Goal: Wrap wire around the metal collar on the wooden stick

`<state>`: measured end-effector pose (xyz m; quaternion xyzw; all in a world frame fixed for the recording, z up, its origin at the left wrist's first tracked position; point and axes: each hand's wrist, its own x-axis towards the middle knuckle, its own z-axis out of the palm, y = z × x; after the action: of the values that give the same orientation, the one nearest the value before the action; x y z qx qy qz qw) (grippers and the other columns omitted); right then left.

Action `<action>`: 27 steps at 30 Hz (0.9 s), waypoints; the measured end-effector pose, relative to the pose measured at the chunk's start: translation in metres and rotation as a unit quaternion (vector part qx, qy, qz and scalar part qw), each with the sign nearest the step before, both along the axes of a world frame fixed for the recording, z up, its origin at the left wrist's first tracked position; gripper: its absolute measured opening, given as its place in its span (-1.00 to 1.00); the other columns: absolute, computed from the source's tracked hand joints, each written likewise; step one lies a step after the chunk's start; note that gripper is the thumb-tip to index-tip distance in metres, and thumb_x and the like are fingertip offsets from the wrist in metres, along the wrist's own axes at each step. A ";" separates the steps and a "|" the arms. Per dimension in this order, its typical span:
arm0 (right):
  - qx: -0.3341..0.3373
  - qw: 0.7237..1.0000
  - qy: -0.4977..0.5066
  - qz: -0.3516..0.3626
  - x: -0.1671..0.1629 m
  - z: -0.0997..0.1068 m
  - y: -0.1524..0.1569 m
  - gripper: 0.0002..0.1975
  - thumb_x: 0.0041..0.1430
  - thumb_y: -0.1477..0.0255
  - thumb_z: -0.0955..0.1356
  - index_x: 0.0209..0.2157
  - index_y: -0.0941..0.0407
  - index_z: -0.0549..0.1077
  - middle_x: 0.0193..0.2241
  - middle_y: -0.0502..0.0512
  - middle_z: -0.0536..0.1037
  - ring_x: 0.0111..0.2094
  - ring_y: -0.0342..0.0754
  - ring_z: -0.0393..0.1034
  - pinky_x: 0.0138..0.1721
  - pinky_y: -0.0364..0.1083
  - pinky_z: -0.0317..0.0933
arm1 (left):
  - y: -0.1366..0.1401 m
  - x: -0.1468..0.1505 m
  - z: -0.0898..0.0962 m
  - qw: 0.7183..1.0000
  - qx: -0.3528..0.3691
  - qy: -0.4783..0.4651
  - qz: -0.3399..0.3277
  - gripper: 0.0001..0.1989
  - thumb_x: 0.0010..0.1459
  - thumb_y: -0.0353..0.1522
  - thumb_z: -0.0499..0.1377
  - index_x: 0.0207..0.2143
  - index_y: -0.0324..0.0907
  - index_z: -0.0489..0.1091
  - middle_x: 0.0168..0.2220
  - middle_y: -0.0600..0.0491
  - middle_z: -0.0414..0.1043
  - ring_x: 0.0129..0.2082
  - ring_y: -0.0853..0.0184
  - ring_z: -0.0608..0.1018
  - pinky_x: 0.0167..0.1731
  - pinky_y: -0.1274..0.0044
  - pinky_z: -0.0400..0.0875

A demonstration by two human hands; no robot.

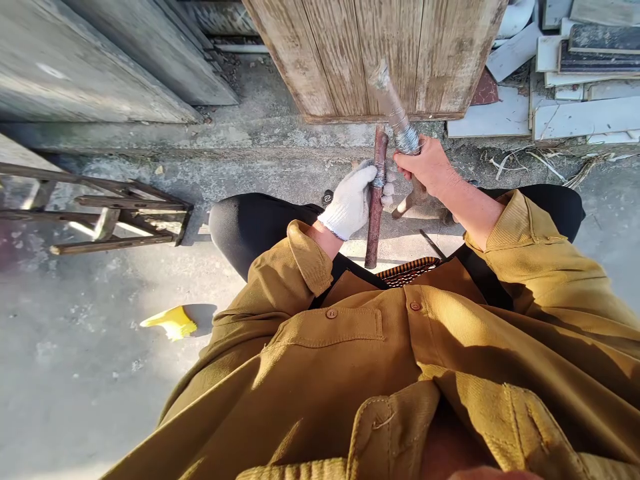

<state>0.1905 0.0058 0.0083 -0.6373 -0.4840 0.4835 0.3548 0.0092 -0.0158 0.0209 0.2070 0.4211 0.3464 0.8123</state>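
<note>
My left hand (347, 199), in a white knitted glove, grips a dark reddish-brown wooden stick (374, 227) held lengthwise in front of me. Thin silvery wire is wound round the stick's upper middle, beside the glove's fingers. My bare right hand (425, 163) is closed round a thicker, paler stick with a coil of wire (407, 139) on it. That stick's far end is blurred and leans up and to the left. Below the right hand a short pale-ended wooden piece (407, 205) shows; whether it is joined to the held stick I cannot tell.
A weathered plank panel (375, 53) stands just ahead. Stacked tiles and boards (580, 87) lie at the upper right. To the left are a wooden stool (120, 207) on its side and a yellow object (173, 323) on the concrete floor. A woven seat edge (407, 272) shows between my legs.
</note>
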 end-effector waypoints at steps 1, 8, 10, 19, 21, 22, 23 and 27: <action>0.002 1.000 -0.010 0.002 0.000 -0.001 0.000 -0.69 0.25 0.38 0.55 -0.32 0.07 0.34 -0.52 -0.01 0.39 -0.46 -0.01 0.49 -0.38 -0.03 0.54 | 0.000 0.001 0.003 1.000 -0.013 0.009 -0.001 -0.85 0.37 -0.27 0.23 -0.09 -0.15 0.46 -0.32 0.01 0.60 -0.38 0.30 0.68 -0.49 0.56 0.48; 0.004 0.995 -0.101 0.014 -0.004 -0.001 0.000 -0.75 0.19 0.40 0.52 -0.31 0.09 0.37 -0.47 0.09 0.46 -0.25 0.20 0.60 -0.11 0.15 0.59 | 0.000 0.002 0.009 0.998 -0.054 0.016 0.004 -0.88 0.42 -0.31 0.18 -0.10 -0.16 0.46 -0.32 -0.01 0.59 -0.39 0.31 0.67 -0.48 0.56 0.47; 0.007 0.992 -0.121 0.016 -0.006 0.001 -0.002 -0.76 0.17 0.39 0.51 -0.31 0.09 0.37 -0.45 0.11 0.49 -0.20 0.22 0.59 -0.04 0.17 0.57 | 0.000 0.001 0.008 0.998 -0.057 0.017 0.005 -0.88 0.42 -0.31 0.18 -0.11 -0.16 0.46 -0.32 0.00 0.58 -0.39 0.31 0.67 -0.47 0.55 0.48; 0.016 0.994 -0.100 0.044 -0.011 0.002 -0.004 -0.73 0.07 0.46 0.51 -0.35 0.07 0.33 -0.51 0.00 0.40 -0.24 0.12 0.54 -0.12 0.03 0.55 | 0.000 0.002 -0.001 0.998 -0.024 0.058 0.026 -0.88 0.38 -0.26 0.27 -0.07 -0.04 0.46 -0.45 0.14 0.49 -0.42 0.31 0.66 -0.40 0.49 0.54; 0.012 0.997 -0.061 0.050 -0.010 0.005 -0.006 -0.71 0.06 0.47 0.52 -0.35 0.06 0.32 -0.55 -0.03 0.34 -0.32 0.08 0.51 -0.24 -0.03 0.54 | 0.001 0.003 -0.005 0.997 0.012 0.067 0.023 -0.88 0.37 -0.26 0.28 -0.08 -0.02 0.47 -0.46 0.14 0.48 -0.40 0.28 0.67 -0.39 0.47 0.55; 0.006 0.998 -0.040 0.052 -0.009 0.008 -0.006 -0.70 0.06 0.47 0.53 -0.35 0.06 0.31 -0.56 -0.04 0.32 -0.37 0.05 0.49 -0.31 -0.06 0.52 | 0.002 0.003 -0.006 0.997 0.024 0.072 0.020 -0.87 0.36 -0.25 0.28 -0.08 -0.02 0.47 -0.46 0.14 0.47 -0.40 0.27 0.67 -0.40 0.47 0.54; -0.003 0.998 -0.020 0.054 -0.008 0.012 -0.007 -0.69 0.06 0.47 0.53 -0.35 0.06 0.31 -0.58 -0.05 0.30 -0.42 0.02 0.46 -0.37 -0.08 0.50 | 0.002 0.003 -0.006 0.996 0.033 0.075 0.017 -0.86 0.36 -0.24 0.28 -0.07 -0.02 0.47 -0.47 0.14 0.47 -0.41 0.28 0.66 -0.41 0.47 0.54; -0.045 0.997 0.039 0.049 -0.005 0.028 -0.008 -0.67 0.03 0.47 0.54 -0.35 0.05 0.31 -0.63 -0.10 0.24 -0.60 -0.09 0.28 -0.58 -0.13 0.38 | 0.002 0.003 -0.001 0.996 0.044 0.080 0.012 -0.79 0.35 -0.23 0.30 -0.01 -0.05 0.48 -0.47 0.16 0.46 -0.47 0.34 0.62 -0.45 0.52 0.50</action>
<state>0.1856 -0.0026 0.0365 -0.6087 -0.4782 0.5460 0.3204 0.0120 -0.0134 0.0197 0.2644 0.4719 0.3566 0.7617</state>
